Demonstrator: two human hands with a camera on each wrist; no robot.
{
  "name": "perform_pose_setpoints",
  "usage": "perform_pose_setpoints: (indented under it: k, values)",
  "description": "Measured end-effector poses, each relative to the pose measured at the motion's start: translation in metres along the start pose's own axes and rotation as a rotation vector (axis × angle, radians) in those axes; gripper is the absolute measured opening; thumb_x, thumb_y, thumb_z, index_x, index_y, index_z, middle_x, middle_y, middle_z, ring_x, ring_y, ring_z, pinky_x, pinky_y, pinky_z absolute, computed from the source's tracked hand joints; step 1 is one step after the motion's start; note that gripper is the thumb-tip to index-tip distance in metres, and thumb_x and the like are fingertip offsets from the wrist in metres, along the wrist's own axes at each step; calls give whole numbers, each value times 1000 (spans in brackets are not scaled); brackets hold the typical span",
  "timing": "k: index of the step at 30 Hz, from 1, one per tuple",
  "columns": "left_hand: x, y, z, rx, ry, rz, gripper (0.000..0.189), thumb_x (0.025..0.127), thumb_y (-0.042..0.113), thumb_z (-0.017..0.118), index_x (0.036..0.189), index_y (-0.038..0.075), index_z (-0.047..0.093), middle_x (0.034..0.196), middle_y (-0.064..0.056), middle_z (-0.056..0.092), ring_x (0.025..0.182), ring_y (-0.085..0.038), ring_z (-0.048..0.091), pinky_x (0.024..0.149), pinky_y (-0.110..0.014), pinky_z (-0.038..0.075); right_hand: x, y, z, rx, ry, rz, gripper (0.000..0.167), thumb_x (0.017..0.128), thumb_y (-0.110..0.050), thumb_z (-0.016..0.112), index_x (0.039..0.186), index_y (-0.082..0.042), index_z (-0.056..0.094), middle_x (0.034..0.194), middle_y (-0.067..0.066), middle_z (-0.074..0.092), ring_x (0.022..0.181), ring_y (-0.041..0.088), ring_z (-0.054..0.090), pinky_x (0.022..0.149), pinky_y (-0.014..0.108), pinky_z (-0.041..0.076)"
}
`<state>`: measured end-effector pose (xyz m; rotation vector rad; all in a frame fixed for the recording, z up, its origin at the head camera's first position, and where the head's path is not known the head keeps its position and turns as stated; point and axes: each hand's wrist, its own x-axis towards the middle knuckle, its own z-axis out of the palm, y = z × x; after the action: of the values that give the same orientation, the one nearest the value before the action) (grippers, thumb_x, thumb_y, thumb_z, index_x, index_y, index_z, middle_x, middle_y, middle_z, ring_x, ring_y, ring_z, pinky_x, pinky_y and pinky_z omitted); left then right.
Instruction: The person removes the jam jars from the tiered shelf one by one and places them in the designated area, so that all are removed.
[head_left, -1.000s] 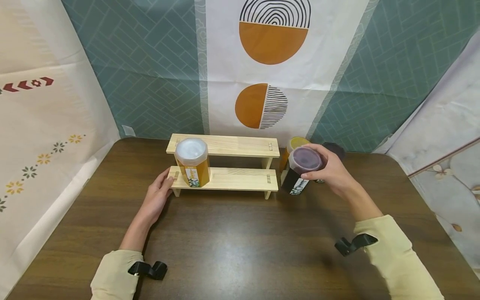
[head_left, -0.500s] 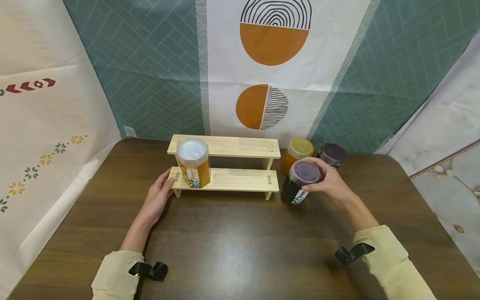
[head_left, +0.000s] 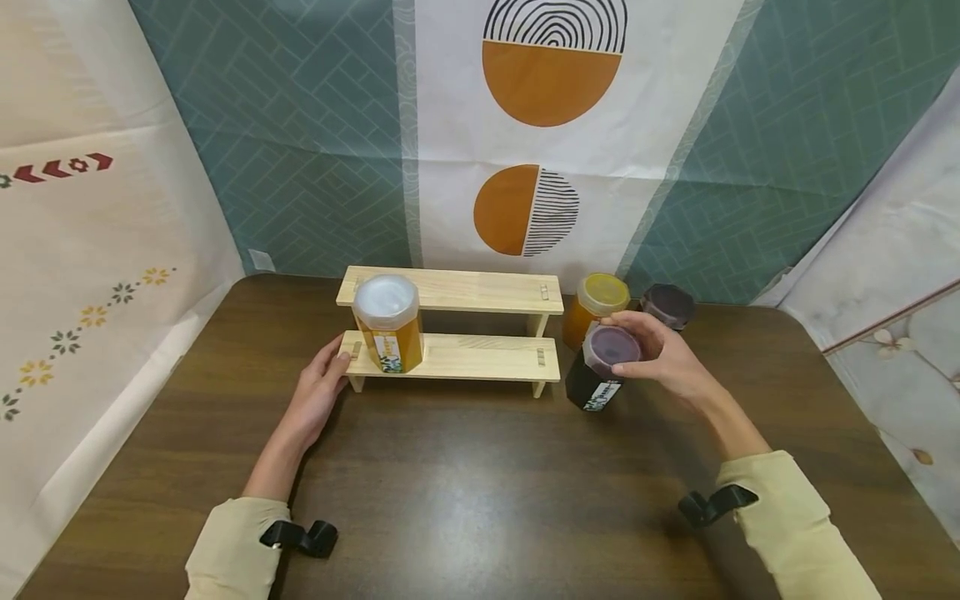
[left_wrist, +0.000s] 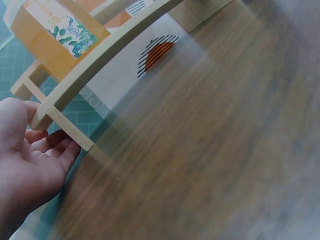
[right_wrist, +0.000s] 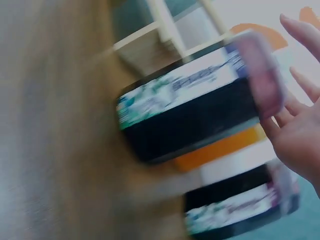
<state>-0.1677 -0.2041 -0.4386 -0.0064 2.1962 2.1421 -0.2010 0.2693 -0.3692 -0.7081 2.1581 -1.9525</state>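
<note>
A light wooden two-step rack (head_left: 480,357) stands at the back of the table. My left hand (head_left: 321,385) grips the left end of its lower step, thumb on top and fingers at the leg in the left wrist view. On that step, at the left, stands an amber jar (head_left: 401,342) with a white lid. Right of the rack, a dark jar (head_left: 588,385) with a purple lid stands on the table. My right hand (head_left: 667,362) is around its lid. Fingers (right_wrist: 304,35) look straight and spread in the right wrist view, some apart from the lid.
Behind the dark jar stand an amber jar (head_left: 577,321) with a yellow lid and another dark jar (head_left: 669,304). A patterned cloth (head_left: 337,167) hangs behind the brown table (head_left: 465,467). A black band is on each sleeve.
The dark jar has come down and towards me, onto the table right of the rack. My right fingers have loosened at its lid. The left hand keeps its place.
</note>
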Motion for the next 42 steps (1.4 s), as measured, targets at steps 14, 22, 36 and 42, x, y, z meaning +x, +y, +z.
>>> perform_pose_setpoints:
  k: [14, 22, 36, 42]
  values:
    - [3, -2, 0, 3, 6, 5, 61, 107, 30, 33, 154, -1, 10, 153, -22, 23, 137, -29, 28, 115, -43, 22, 49, -65, 50, -207, 68, 26, 57, 89, 0, 66, 140, 1, 42, 139, 21, 46, 133, 30, 39, 113, 35, 28]
    - [2, -2, -2, 3, 5, 10, 61, 107, 30, 33, 154, -1, 9, 153, -23, 22, 137, -30, 27, 115, -43, 22, 99, -57, 126, -182, -6, 41, 60, 85, -6, 73, 138, 2, 46, 135, 22, 49, 126, 26, 45, 110, 33, 32]
    - [1, 1, -2, 30, 0, -2, 62, 107, 32, 33, 155, 2, 9, 153, -23, 24, 137, -29, 29, 114, -44, 22, 141, -45, 220, -95, -40, 109, 79, 75, -12, 83, 142, -5, 41, 131, 7, 50, 117, 22, 50, 98, 33, 45]
    - [1, 0, -2, 41, 0, -2, 61, 107, 32, 33, 155, 2, 10, 151, -22, 27, 135, -27, 31, 114, -41, 25, 147, -39, 238, -120, 12, 131, 86, 71, -14, 86, 142, -7, 38, 126, 5, 53, 106, 17, 55, 86, 29, 49]
